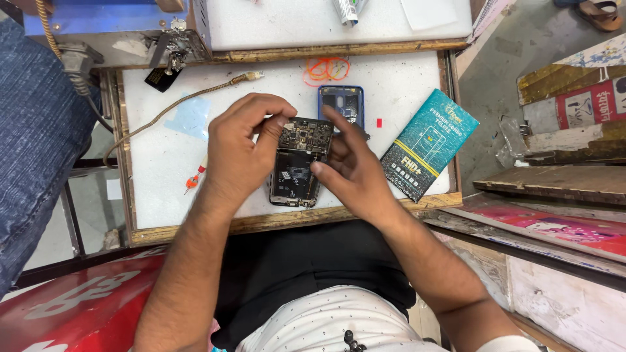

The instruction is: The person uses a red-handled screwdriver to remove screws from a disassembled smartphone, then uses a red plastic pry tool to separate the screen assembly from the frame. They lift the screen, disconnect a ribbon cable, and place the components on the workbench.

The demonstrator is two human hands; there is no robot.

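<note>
We see an opened phone (295,176) lying flat near the front edge of the white tabletop (404,91), its back removed and its insides showing. Our left hand (238,153) comes in from the left, and its fingers (277,127) are curled over the top of the phone, pinched on the circuit board (305,134) at its upper end. The board looks slightly lifted from the body, though we cannot tell how far. Our right hand (355,171) lies to the right of the phone with fingers loosely spread and holding nothing; one fingertip touches the right edge of the phone's body, and the forefinger reaches up beside the board.

Just behind the board lies a blue phone frame (342,101), partly covered by our right forefinger. Orange rubber bands (327,69) lie further back. A teal box (429,143) sits to the right, tilted, near the tabletop's corner. A small screwdriver (193,179) with an orange grip lies left of our left wrist, and a braided cable (182,103) runs across the tabletop's left part toward the back. A tiny red piece (379,122) lies between the frame and the box.
</note>
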